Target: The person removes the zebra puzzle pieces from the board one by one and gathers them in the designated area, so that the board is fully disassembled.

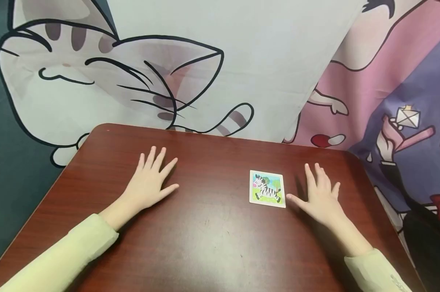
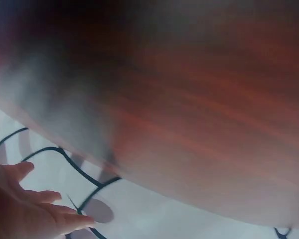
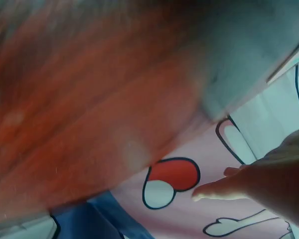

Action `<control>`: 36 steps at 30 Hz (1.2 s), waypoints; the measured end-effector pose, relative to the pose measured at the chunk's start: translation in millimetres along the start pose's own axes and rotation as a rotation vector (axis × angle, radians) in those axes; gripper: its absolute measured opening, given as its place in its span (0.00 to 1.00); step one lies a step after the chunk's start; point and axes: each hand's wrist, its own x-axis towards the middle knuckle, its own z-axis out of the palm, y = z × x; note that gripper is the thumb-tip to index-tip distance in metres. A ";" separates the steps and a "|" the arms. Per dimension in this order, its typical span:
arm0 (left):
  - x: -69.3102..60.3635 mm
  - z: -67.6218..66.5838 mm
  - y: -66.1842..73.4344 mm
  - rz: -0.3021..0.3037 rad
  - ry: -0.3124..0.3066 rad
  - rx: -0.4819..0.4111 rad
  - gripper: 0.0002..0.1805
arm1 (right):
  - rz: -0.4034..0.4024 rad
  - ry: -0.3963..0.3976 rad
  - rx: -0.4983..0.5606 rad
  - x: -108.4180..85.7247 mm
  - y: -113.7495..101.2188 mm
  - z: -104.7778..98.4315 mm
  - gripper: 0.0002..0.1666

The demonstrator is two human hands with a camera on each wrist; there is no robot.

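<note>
A small square card with a zebra picture (image 1: 267,188) lies on the brown wooden table, right of its middle. My right hand (image 1: 322,198) is just right of it, fingers spread and thumb tip close to the card's edge; whether they touch I cannot tell. Over the left part of the table my left hand (image 1: 148,180) has its fingers spread, with nothing in it. In the left wrist view, part of the left hand (image 2: 35,204) shows at the lower left. The right wrist view shows the right hand (image 3: 259,184) at the right edge, and a sliver of the card (image 3: 291,62).
The table (image 1: 205,251) has a rounded far edge. Behind it hangs a cloth (image 1: 271,61) printed with a cartoon cat, with pink and purple figures at the right. A dark object (image 1: 428,239) stands beyond the table's right edge.
</note>
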 end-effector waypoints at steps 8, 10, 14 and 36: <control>32.3 -5.4 32.0 0.098 0.026 -0.050 0.35 | -0.093 0.026 0.063 9.2 -2.0 9.3 0.68; 39.2 -6.0 39.8 0.115 0.032 -0.064 0.33 | -0.119 0.007 0.077 11.7 -4.4 10.5 0.67; 51.3 -4.6 55.4 0.146 0.037 -0.106 0.31 | -0.169 -0.051 0.091 14.2 -8.1 15.8 0.65; 114.8 8.6 132.1 0.208 -0.057 -0.385 0.17 | -0.376 -0.153 0.088 21.5 -12.0 31.8 0.59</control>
